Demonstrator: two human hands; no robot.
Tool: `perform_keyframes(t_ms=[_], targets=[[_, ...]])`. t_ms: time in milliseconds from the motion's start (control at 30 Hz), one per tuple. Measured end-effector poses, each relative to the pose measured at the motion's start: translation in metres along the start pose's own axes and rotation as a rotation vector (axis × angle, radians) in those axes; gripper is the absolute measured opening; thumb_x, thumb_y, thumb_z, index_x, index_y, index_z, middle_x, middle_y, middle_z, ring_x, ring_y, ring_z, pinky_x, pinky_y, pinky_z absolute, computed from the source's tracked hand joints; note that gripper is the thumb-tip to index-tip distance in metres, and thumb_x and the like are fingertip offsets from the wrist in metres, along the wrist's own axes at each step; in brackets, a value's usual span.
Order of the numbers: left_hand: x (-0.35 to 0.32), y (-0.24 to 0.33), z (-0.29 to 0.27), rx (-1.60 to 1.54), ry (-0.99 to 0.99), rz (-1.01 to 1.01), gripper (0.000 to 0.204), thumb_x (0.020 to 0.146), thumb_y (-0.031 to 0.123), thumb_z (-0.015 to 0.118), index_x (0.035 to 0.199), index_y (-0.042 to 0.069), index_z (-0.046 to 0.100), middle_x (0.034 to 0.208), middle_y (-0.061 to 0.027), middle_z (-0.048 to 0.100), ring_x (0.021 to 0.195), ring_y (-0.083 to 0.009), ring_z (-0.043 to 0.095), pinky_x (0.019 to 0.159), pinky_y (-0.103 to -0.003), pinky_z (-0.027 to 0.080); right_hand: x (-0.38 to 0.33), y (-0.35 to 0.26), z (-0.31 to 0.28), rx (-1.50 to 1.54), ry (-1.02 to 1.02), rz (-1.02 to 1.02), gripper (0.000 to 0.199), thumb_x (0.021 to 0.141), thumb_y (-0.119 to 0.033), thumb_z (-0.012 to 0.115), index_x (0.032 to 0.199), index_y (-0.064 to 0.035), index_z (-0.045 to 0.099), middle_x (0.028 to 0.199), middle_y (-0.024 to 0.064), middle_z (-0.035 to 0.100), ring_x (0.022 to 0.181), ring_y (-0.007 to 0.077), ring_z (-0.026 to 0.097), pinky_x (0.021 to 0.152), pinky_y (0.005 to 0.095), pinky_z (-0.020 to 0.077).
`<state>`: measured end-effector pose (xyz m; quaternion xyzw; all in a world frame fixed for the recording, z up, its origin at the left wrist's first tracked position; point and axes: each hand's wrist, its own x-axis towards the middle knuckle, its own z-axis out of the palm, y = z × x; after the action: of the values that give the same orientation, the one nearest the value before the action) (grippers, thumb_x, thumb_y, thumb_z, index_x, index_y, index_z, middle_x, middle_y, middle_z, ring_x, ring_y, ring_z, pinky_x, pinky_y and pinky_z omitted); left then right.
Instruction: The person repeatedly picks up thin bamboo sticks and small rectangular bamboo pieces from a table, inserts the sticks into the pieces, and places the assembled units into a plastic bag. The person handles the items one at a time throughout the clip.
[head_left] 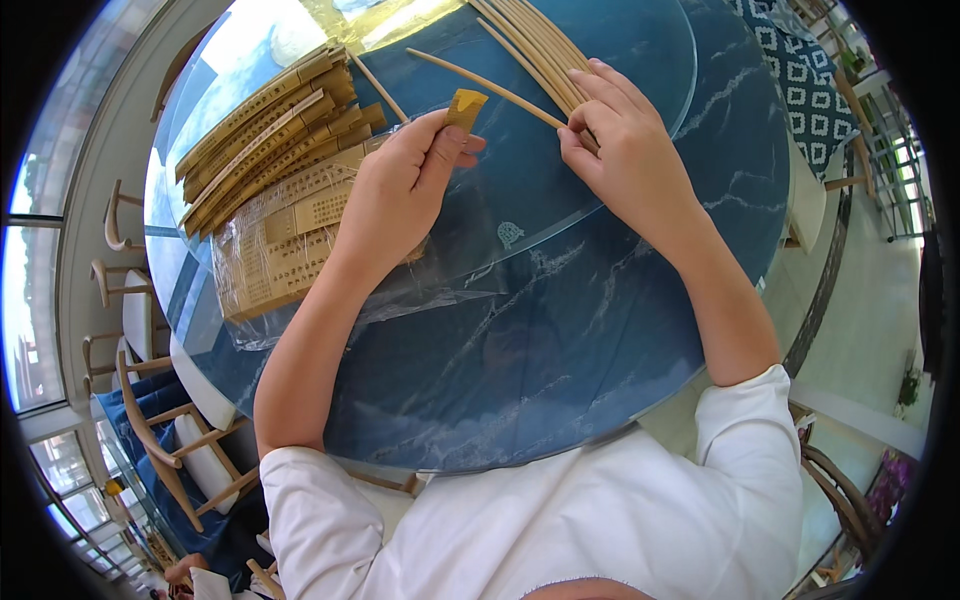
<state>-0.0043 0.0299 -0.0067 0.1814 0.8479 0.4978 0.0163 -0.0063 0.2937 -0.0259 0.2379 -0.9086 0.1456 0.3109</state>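
Note:
My left hand (405,180) pinches a small tan wooden piece (464,106) between thumb and fingers, above a round blue marble-patterned table (560,340). My right hand (622,140) grips one thin wooden strip (480,82) that points up and to the left. Its fingers rest against a bundle of long thin wooden strips (535,45) at the table's far side. A stack of flat perforated wooden slats (275,130) lies just left of my left hand.
A clear plastic bag (290,260) with more perforated wooden sheets lies under my left forearm. A glass turntable (600,160) covers the table's centre. Wooden chairs with white cushions (180,440) stand at the left. A patterned cushion (800,90) sits at the far right.

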Motion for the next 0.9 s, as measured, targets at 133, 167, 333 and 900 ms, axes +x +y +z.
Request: perform_keyframes(t_ms=[133,167,333,900], targets=[[-0.001,0.004,-0.001,-0.074,-0.005,-0.076,0.035,0.116,0.027,0.057,0.137,0.001,0.067,0.117,-0.0068,0.079,0.107,-0.0148,0.073,0.094,-0.031,0.056,0.014,0.003,-0.030,0.300,0.046,0.306,0.018,0.100,-0.020,0.077,0.102,-0.0026,0.074,0.107,0.0117,0.079,0.114,0.0254,0.074,0.096,0.0379,0.0567],[0.000,0.003,-0.001,-0.076,-0.005,-0.074,0.035,0.116,0.028,0.057,0.137,0.001,0.067,0.116,-0.0068,0.079,0.107,-0.0146,0.073,0.095,-0.031,0.056,0.017,0.000,-0.039,0.442,0.026,0.470,0.019,0.101,-0.022,0.077,0.103,-0.0028,0.074,0.104,0.0106,0.079,0.109,0.0216,0.075,0.091,0.0347,0.0572],[0.000,0.003,-0.001,-0.079,0.007,-0.073,0.034,0.116,0.028,0.057,0.135,0.002,0.066,0.116,-0.0072,0.078,0.106,-0.0145,0.073,0.095,-0.032,0.056,0.015,0.024,-0.044,0.744,0.237,0.479,0.016,0.105,-0.017,0.076,0.114,-0.0045,0.074,0.101,0.0051,0.078,0.105,0.0130,0.075,0.095,0.0245,0.0567],[0.001,0.000,0.000,-0.124,-0.010,-0.072,0.030,0.116,0.023,0.057,0.137,0.003,0.062,0.116,-0.0087,0.078,0.107,-0.0159,0.073,0.097,-0.032,0.055,0.006,0.087,-0.051,1.267,0.691,0.321,0.023,0.116,-0.021,0.053,0.115,-0.0002,0.064,0.091,0.0108,0.069,0.094,0.0241,0.072,0.102,0.0477,0.0610]])
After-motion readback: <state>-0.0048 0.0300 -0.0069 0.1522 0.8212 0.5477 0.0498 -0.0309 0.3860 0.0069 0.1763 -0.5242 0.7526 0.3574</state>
